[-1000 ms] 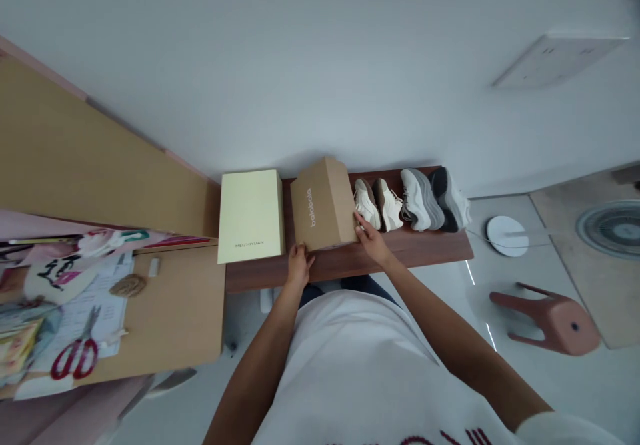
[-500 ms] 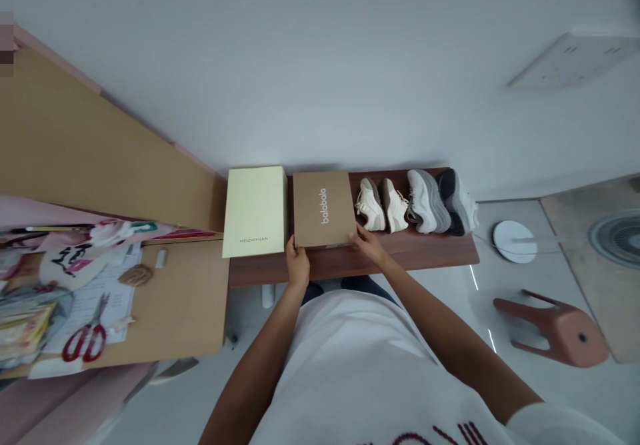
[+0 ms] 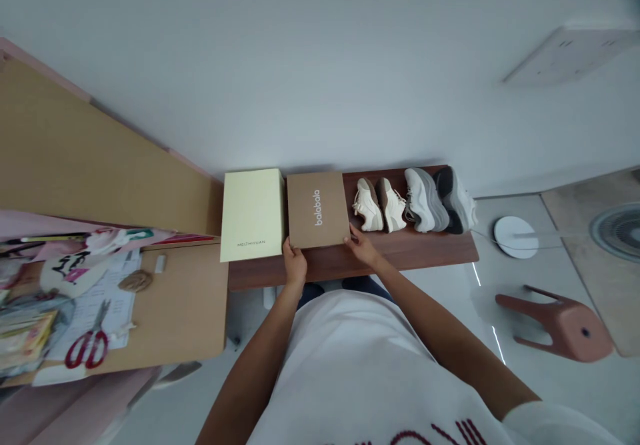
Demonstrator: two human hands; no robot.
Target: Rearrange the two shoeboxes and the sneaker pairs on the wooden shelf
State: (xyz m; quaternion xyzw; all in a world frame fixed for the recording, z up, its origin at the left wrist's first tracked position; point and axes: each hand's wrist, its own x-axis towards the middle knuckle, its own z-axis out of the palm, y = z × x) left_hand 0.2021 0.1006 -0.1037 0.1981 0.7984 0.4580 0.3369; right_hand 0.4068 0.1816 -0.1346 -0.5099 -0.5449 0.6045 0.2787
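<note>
A brown shoebox (image 3: 319,218) lettered "balabala" sits on a dark wooden shelf board (image 3: 400,253). My left hand (image 3: 295,262) grips its near left corner, while my right hand (image 3: 363,246) holds the near right corner, fingers bent around the edge. Close on its left stands a pale yellow box (image 3: 251,208) marked "MEIZHIYUAN", a narrow gap between the two. To the right of the brown box are cream shoes (image 3: 369,206) with brown heels, then a white and grey pair of sneakers (image 3: 423,200) and a black, grey and white pair (image 3: 456,200).
At left a tan desk (image 3: 183,298) carries red-handled scissors (image 3: 87,345), papers and a brown bundle (image 3: 135,280). A tan panel (image 3: 100,158) rises behind it. On the right are a pinkish stool (image 3: 565,328), a round white base (image 3: 516,237) and a fan (image 3: 617,232). The wall (image 3: 350,65) borders the shelf.
The brown shoebox has shifted slightly left, with both hands on it, so more board shows between it and the cream shoes. The whole view has also drifted a little.
</note>
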